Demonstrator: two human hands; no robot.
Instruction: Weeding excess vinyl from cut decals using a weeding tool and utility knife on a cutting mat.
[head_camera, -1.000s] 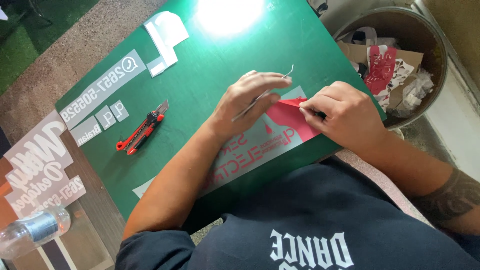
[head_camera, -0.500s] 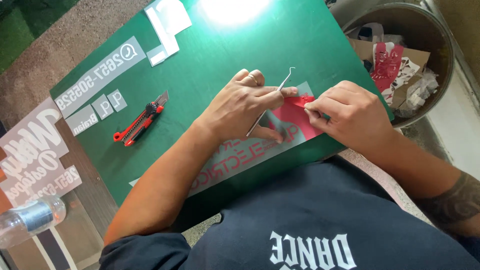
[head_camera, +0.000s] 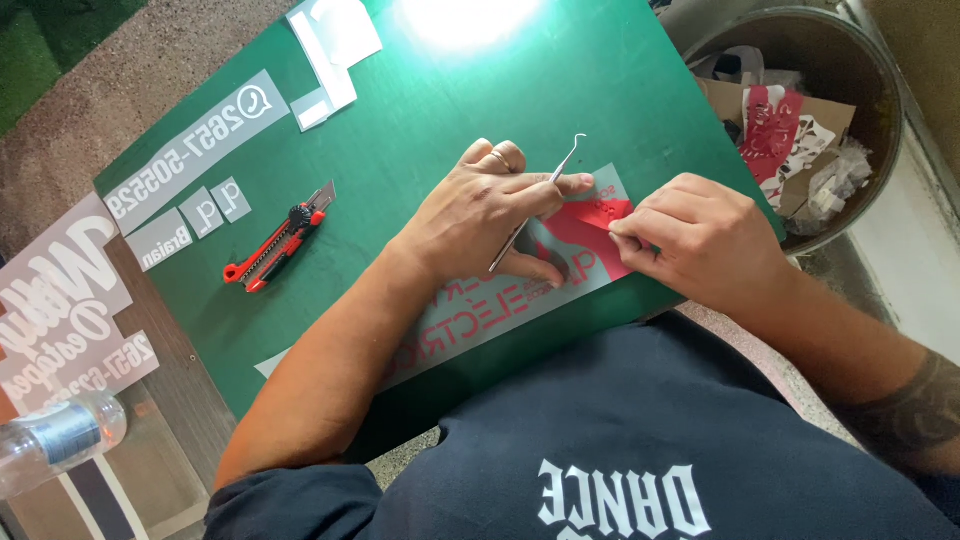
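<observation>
Pinching the loose edge of the red vinyl film (head_camera: 598, 228) between thumb and fingertips, the right hand (head_camera: 700, 240) sits at the right centre of the frame, closed narrow on that film. Its pinch lies at the film's right edge, so the rest of the film stretches leftward from it toward the other hand.

Lying flat on the vinyl sticker sheet (head_camera: 500, 305), the left hand (head_camera: 480, 215) presses down just left of the peeled flap, its fingers spread. It also holds a hooked metal weeding pick (head_camera: 535, 205), tucked between index and middle finger. That pick's long axis runs diagonally, from lower left near the palm up to the curved tip at upper right, above the flap. Both hands are close to the film; the right 1 grips it, while the left 1 touches the sheet beside it.

All of this rests on a green cutting mat (head_camera: 420, 120) filling the middle of the frame. A red utility knife (head_camera: 278, 248) lies well apart at left centre, blade end pointing upper right.

1 round metal bin (head_camera: 860, 90) stands at the upper right, beyond the mat's edge, holding scrap: red vinyl offcuts, white backing pieces and cardboard. A clear plastic bottle (head_camera: 55, 440) lies at the lower left.
</observation>
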